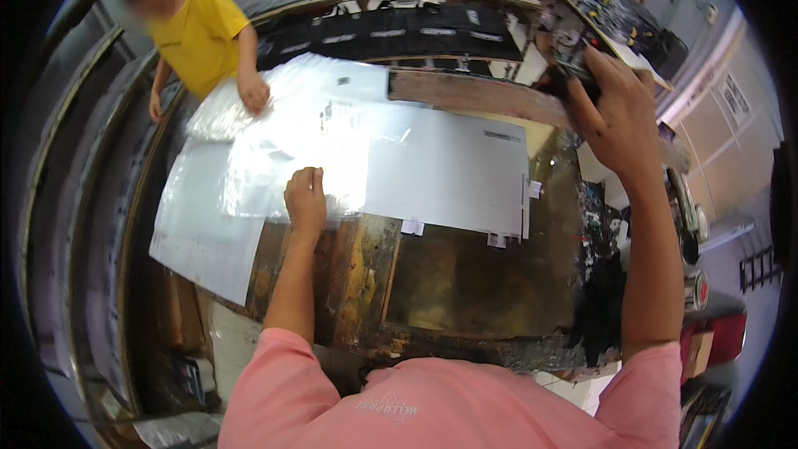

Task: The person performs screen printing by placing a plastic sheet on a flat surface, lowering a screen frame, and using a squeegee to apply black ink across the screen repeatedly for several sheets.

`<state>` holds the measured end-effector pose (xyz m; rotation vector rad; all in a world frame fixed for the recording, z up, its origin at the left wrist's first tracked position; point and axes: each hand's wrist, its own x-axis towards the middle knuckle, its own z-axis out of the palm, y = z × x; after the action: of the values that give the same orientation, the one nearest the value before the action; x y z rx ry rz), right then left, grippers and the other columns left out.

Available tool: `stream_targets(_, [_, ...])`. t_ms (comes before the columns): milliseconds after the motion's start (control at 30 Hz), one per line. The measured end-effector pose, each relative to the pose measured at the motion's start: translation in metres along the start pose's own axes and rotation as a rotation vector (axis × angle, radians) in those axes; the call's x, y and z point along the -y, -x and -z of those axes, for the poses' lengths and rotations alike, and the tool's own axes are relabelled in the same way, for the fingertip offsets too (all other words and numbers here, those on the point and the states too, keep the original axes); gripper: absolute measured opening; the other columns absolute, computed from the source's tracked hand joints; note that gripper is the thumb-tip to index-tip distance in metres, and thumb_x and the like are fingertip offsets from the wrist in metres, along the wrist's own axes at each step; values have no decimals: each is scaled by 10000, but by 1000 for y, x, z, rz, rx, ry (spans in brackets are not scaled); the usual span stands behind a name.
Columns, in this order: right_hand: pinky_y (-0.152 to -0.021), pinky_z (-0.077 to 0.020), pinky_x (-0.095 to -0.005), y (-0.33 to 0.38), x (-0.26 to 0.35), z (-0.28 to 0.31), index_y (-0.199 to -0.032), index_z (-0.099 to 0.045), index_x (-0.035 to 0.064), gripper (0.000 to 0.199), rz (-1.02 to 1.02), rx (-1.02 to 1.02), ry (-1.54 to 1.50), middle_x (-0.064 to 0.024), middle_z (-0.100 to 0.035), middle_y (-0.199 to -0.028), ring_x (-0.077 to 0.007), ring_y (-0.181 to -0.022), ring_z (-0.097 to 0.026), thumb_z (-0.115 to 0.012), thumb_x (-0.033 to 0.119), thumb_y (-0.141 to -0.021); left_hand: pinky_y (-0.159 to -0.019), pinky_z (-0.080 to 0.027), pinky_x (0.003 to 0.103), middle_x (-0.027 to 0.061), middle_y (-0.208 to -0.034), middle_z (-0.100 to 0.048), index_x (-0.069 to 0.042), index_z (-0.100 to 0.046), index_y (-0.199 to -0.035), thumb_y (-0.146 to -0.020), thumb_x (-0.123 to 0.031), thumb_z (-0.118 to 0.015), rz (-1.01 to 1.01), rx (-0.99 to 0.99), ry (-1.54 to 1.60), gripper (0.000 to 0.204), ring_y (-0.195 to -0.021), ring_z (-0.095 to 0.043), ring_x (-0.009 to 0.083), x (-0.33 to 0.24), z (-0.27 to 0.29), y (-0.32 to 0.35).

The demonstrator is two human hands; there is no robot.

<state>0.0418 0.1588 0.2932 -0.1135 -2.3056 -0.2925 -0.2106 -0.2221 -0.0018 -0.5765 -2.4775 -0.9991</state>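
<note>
Head view — left hand [306, 199] flat on plastic sheet [283, 141], right hand [611, 108] gripping squeegee [573, 54]

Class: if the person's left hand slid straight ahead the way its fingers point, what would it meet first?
The left hand already rests on the clear plastic sheet; going on, it would probably just cross more of it, though depth is unclear.

Two white sheets [445, 170], one clear plastic film [274, 129], two small paper tabs [413, 227].

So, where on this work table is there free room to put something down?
The dark stained panel is bare, between the white sheet and the ink-smeared right edge. The wooden strip is partly free. The far left is crowded: clear plastic film under the left hand and a co-worker's hand.
</note>
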Motion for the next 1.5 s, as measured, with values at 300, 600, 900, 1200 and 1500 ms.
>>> stream_targets(300, [-901,-391,-508,0,-5,-2,-1100,-672,42,437,-29,32,1,-167,-720,-983,-384,-983,-671,-591,456,-986,-1280,-177,612,285,-1626,-392,-14,-559,-1484,-891,-737,-664,-493,634,-20,942,-1553,-288,492,-187,-75,101])
stream_targets(600, [-918,-410,-502,-2,-5,5,-913,-649,21,556,-108,102,40,-155,-673,-827,-323,-869,-667,-546,558,-1014,-1240,-225,653,238,-1544,-477,-47,-637,-1387,-708,-846,-726,-663,684,92,1053,-1471,-403,453,-258,-110,130])
stream_targets(900, [-914,-411,-501,0,-2,7,-885,-643,17,567,-103,79,49,-149,-666,-812,-313,-842,-663,-553,562,-1014,-1218,-250,666,224,-1467,-529,-33,-689,-1260,-702,-831,-742,-643,607,99,975,-1419,-448,435,-259,-105,131])
stream_targets(1200, [-889,-406,-489,-10,6,12,-845,-631,17,551,-112,117,-98,-152,-651,-794,-321,-794,-641,-583,546,-992,-1205,-314,610,197,-1416,-573,-46,-656,-1298,-678,-684,-870,-666,423,221,915,-1374,-505,410,-249,-99,129])
stream_targets(1500, [-973,-385,-535,83,2,-13,-1233,-478,59,528,27,778,-313,-153,-593,-1176,-383,-1157,-587,-798,220,-845,-943,-568,354,69,-1298,-665,-4,-564,-1452,-611,-178,-1037,511,508,1040,981,-1088,-671,204,-222,51,61])
